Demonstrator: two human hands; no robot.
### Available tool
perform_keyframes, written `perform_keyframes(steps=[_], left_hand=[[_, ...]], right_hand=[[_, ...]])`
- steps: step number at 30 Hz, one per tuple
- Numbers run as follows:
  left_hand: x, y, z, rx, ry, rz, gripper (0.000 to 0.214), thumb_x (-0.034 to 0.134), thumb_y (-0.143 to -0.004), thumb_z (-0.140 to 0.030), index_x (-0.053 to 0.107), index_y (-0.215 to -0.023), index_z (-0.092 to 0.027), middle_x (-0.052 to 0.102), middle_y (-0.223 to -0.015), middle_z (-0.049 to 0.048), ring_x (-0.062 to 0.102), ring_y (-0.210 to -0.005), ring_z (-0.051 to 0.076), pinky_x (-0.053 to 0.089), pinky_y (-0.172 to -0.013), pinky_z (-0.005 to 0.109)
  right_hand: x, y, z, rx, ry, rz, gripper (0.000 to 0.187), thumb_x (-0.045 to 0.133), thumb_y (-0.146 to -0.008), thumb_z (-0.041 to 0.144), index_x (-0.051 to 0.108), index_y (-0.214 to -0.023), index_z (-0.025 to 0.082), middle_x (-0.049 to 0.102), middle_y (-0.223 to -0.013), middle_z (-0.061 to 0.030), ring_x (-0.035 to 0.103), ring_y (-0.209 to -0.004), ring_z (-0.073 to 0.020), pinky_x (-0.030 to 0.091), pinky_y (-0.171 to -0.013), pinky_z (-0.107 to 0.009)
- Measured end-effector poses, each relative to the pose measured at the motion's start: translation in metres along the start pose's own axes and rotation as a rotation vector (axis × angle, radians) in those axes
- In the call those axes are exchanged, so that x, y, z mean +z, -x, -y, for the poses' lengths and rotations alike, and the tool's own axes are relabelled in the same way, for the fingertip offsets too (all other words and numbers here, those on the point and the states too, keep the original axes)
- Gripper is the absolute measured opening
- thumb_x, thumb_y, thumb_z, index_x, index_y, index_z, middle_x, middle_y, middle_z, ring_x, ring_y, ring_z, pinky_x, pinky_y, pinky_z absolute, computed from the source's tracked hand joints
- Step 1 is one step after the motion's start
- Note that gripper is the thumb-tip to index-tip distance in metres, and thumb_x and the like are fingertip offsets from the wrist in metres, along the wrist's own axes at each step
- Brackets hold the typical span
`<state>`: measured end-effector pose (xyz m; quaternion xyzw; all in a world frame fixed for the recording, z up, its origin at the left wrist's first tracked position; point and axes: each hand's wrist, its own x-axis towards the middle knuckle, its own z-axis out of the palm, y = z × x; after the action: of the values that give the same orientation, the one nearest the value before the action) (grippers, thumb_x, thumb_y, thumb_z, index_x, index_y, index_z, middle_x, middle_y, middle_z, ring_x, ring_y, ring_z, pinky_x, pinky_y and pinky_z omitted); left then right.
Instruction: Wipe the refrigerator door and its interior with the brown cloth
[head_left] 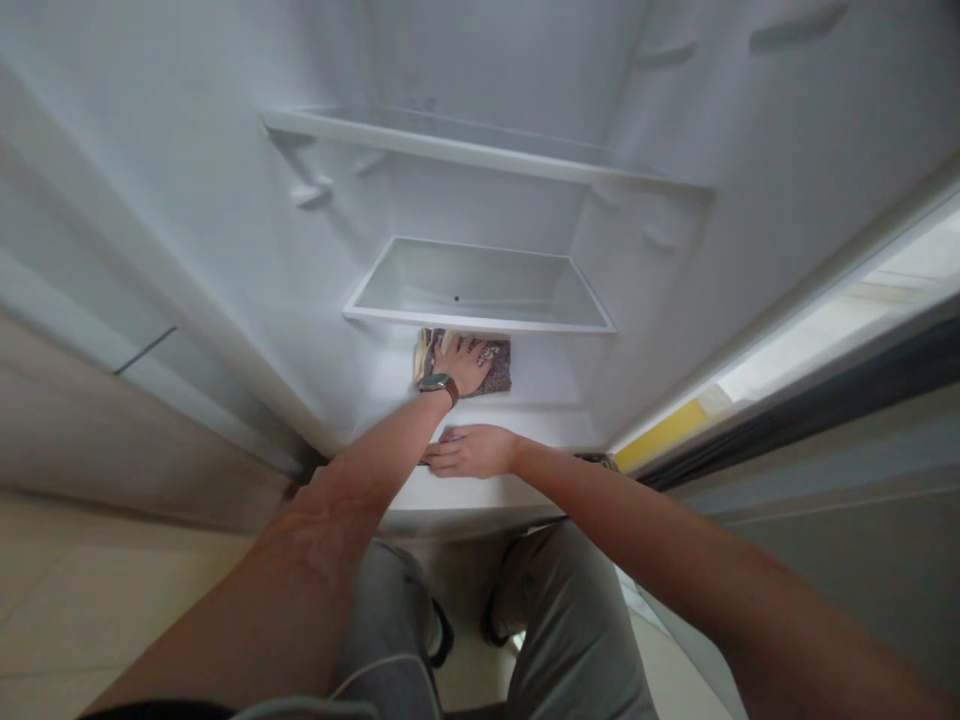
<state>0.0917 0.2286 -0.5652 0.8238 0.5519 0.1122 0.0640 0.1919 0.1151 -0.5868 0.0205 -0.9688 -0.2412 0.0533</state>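
Note:
Inside a white refrigerator, my left hand (463, 366) lies flat with fingers spread on a folded brown patterned cloth (499, 378). The cloth rests on the white bottom surface (551, 375), below the lowest glass shelf, and has a cream-coloured part at its left side. A watch with a brown strap is on my left wrist. Nearer to me, my right hand (474, 452) is at the front edge of the refrigerator, its fingers stretched out to the left beneath my left forearm. I see nothing held in it; its palm side is hidden.
Above the cloth sits a glass shelf with a white frame (480, 322), and a wider shelf (487, 150) is higher up. Shelf supports stick out from both side walls. The open door (810, 430) with a yellow label (660, 435) stands on the right. My legs are close to the front edge.

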Motion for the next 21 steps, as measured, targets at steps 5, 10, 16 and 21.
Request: perform_keyframes(steps=[5, 10, 16, 21], left_hand=[[0.004, -0.033, 0.006, 0.007, 0.01, -0.014, 0.063, 0.027, -0.105, -0.057, 0.049, -0.158, -0.031, 0.047, -0.164, 0.0099, 0.037, -0.153, 0.037, 0.015, -0.125, 0.068], [0.001, -0.067, 0.012, 0.085, 0.063, -0.049, 0.061, 0.024, -0.107, -0.054, 0.05, -0.157, -0.031, 0.045, -0.166, 0.0053, 0.032, -0.156, 0.035, 0.01, -0.129, 0.059], [0.007, -0.094, 0.025, 0.071, 0.043, -0.025, 0.059, 0.031, -0.106, -0.049, 0.046, -0.159, -0.029, 0.031, -0.173, 0.0049, 0.017, -0.161, 0.036, 0.001, -0.128, 0.067], [0.011, -0.097, 0.026, 0.05, 0.041, -0.045, 0.064, 0.034, -0.105, -0.056, 0.041, -0.162, -0.026, 0.026, -0.175, 0.0076, 0.013, -0.161, 0.039, 0.002, -0.126, 0.07]], right_hand=[[-0.006, -0.002, 0.0, 0.022, -0.013, 0.003, 0.03, 0.04, -0.111, 0.014, 0.069, -0.114, 0.022, 0.067, -0.141, -0.0005, 0.047, -0.147, -0.0124, 0.042, -0.111, -0.03], [-0.005, -0.002, 0.001, 0.043, 0.002, 0.035, 0.031, 0.041, -0.11, 0.014, 0.07, -0.115, 0.022, 0.062, -0.149, -0.0011, 0.045, -0.149, -0.0124, 0.041, -0.115, -0.03], [-0.005, -0.002, 0.001, 0.056, -0.029, 0.072, 0.033, 0.038, -0.11, 0.013, 0.069, -0.118, 0.024, 0.054, -0.158, -0.0006, 0.042, -0.151, -0.0079, 0.042, -0.113, -0.027], [0.001, -0.002, 0.001, 0.073, -0.073, 0.104, 0.036, 0.035, -0.112, 0.014, 0.067, -0.123, 0.024, 0.052, -0.16, -0.0013, 0.041, -0.151, -0.0075, 0.039, -0.114, -0.028]])
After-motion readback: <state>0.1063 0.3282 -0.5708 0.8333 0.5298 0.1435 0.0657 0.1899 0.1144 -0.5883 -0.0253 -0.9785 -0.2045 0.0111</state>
